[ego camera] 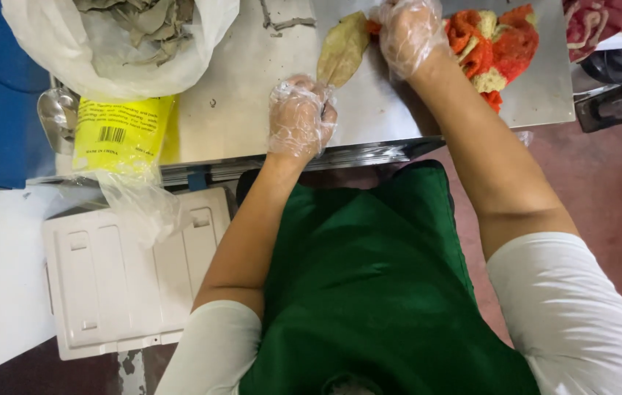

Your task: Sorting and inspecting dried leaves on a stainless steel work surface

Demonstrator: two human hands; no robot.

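Steel table (252, 110) holds 1 leaf (342, 47) between 2 gloved hands: left hand (300, 117), right hand (407, 33).

leaf (342, 48) on table (245, 102), between both hands | bag (117, 44) left | cloth (497, 47) right | bin lid (117, 274) below table

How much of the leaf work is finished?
Looks done: grey-green dried leaves fill the white bag. In hand: the left hand and right hand hold one yellowish leaf on the steel table. Left, perhaps: the orange-and-yellow pile.
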